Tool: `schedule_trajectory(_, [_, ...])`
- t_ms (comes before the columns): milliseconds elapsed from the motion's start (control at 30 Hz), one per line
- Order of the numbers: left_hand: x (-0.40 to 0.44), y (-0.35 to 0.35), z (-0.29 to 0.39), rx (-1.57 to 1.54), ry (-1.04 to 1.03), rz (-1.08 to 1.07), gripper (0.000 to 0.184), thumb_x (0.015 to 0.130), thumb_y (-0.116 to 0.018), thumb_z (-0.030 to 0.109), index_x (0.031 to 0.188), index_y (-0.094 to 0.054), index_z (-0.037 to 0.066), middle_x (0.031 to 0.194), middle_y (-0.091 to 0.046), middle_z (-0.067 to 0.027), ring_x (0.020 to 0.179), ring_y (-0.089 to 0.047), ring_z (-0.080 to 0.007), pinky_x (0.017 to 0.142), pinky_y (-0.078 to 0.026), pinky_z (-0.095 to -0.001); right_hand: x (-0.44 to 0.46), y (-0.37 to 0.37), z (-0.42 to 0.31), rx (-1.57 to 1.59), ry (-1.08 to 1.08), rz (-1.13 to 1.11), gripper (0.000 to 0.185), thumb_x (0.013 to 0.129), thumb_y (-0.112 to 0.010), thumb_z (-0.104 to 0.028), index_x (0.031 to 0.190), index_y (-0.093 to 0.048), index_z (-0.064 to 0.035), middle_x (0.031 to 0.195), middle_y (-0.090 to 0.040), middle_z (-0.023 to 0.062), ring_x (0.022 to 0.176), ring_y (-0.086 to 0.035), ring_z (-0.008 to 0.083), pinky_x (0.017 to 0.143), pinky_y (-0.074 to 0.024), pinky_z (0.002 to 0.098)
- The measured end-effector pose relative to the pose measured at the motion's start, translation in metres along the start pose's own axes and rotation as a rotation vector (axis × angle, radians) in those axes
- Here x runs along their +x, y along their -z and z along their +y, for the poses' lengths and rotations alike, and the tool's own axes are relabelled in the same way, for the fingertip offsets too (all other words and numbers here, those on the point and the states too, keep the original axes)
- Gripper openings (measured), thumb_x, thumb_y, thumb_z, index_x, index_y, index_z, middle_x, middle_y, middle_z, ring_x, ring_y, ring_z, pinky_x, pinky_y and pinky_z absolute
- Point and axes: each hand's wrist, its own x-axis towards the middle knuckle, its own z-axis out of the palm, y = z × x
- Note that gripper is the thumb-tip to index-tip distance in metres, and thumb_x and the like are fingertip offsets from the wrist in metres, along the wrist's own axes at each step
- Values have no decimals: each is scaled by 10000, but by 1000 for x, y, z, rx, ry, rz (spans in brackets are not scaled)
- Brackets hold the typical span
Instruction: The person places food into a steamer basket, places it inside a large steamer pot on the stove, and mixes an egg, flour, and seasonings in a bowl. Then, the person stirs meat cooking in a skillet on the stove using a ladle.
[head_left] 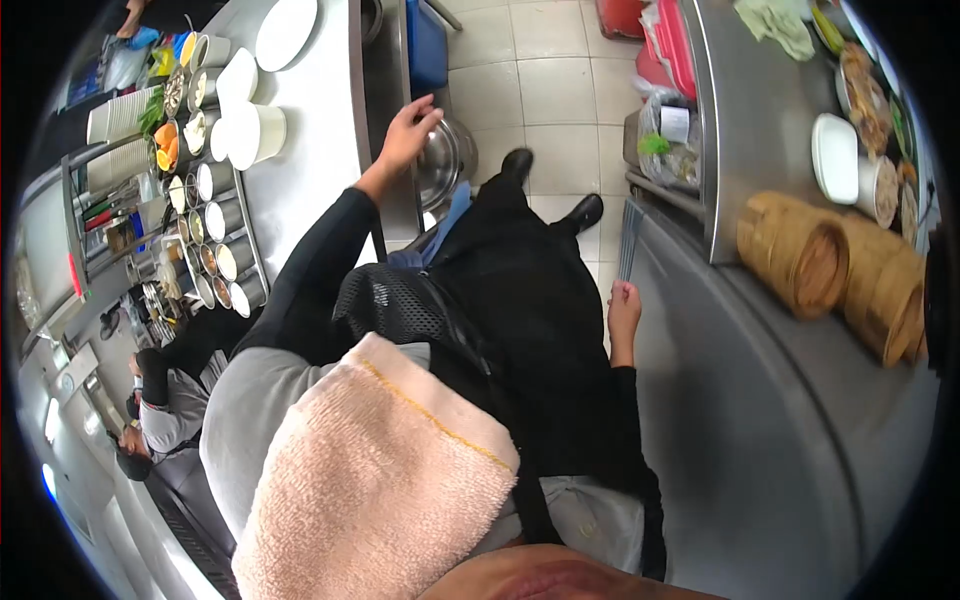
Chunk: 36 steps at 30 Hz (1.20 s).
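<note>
My left hand point(408, 137) reaches out beside the white worktop, its fingers loosely apart and nothing visible in them. Just past it, lower down, is a round shiny steel pot or bowl point(446, 168), partly covered by the hand. On the other side, my right hand point(623, 308) hangs low with its fingers closed at the end of a long grey ribbed piece point(629, 240). I cannot tell what this piece is. It lies close along the grey metal front of a counter point(730, 400). A beige towel point(390, 470) is draped over my chest and left shoulder.
The left worktop point(305, 160) carries white containers point(257, 137), with racks of round tins point(222, 225) beyond. Bamboo steamers point(795, 245) and a white dish point(834, 158) stand on the right counter. A blue bin point(427, 45) is ahead on the tiled floor point(550, 90). Another person point(165, 415) is at far left.
</note>
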Motion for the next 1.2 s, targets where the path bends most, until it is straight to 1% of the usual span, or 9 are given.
schedule_trajectory(133, [150,0,-19,-225,88,287,430,938,-685,261,1268,-617,-7,993,-671,-53,707,-619,-106,593,-485,-238,2,-5,-50,37,4,12,243,992,-598,-256,991,-618,-14,791,-586,19,686,-554,111,630,-476,273])
schedule_trajectory(200, [219,11,-15,-103,165,422,560,922,-689,281,1349,-527,-45,1164,-645,-152,914,-668,-225,772,-541,-320,5,-5,-56,104,-29,82,236,995,-598,-248,983,-621,-14,794,-588,19,674,-549,111,628,-475,273])
schedule_trajectory(300, [305,28,-43,243,49,688,881,842,-723,364,1473,-309,-90,1524,-331,-311,1446,-287,-419,1201,-227,-443,-3,1,-86,-21,-89,138,225,981,-608,-228,1010,-609,-6,800,-591,36,673,-559,109,617,-480,267])
schedule_trajectory(633, [464,101,-243,773,424,1034,434,972,-439,224,1306,-565,-22,1357,-562,-249,1235,-566,-387,1036,-442,-421,11,-44,-137,35,-333,45,245,1013,-571,-254,1085,-606,-23,911,-665,76,635,-588,104,564,-487,250])
schedule_trajectory(700, [449,103,-235,917,112,1145,358,959,-432,186,1191,-627,-3,1267,-617,-236,1152,-623,-364,952,-492,-433,24,-48,-136,89,-328,45,251,1015,-565,-259,1096,-606,-24,925,-672,81,643,-591,107,570,-491,254])
schedule_trajectory(733, [413,109,-161,1138,267,548,422,1014,-424,307,1216,-645,10,1196,-666,-195,1053,-660,-375,889,-506,-496,28,-49,-133,140,-275,41,230,1009,-564,-237,1087,-617,-27,921,-673,77,655,-594,109,590,-499,267])
schedule_trajectory(800, [406,101,-150,1272,244,233,399,1001,-440,300,1202,-645,24,1176,-667,-174,1042,-653,-350,879,-503,-471,37,-50,-151,119,-251,69,201,999,-566,-205,1068,-627,-26,908,-668,65,660,-596,111,612,-504,272])
schedule_trajectory(1067, [415,109,-148,656,448,561,341,980,-414,216,1203,-593,30,1184,-655,-117,1107,-606,-278,935,-463,-335,56,-43,-164,126,-117,144,219,963,-632,-237,1022,-647,-27,848,-642,45,673,-610,127,641,-528,282])
schedule_trajectory(1200, [415,108,-100,2036,297,-394,301,983,-470,218,1148,-704,128,1186,-681,-65,1070,-649,-242,801,-508,-414,61,-41,-180,119,-162,155,238,948,-659,-256,1013,-652,-27,852,-680,90,728,-649,170,681,-534,330])
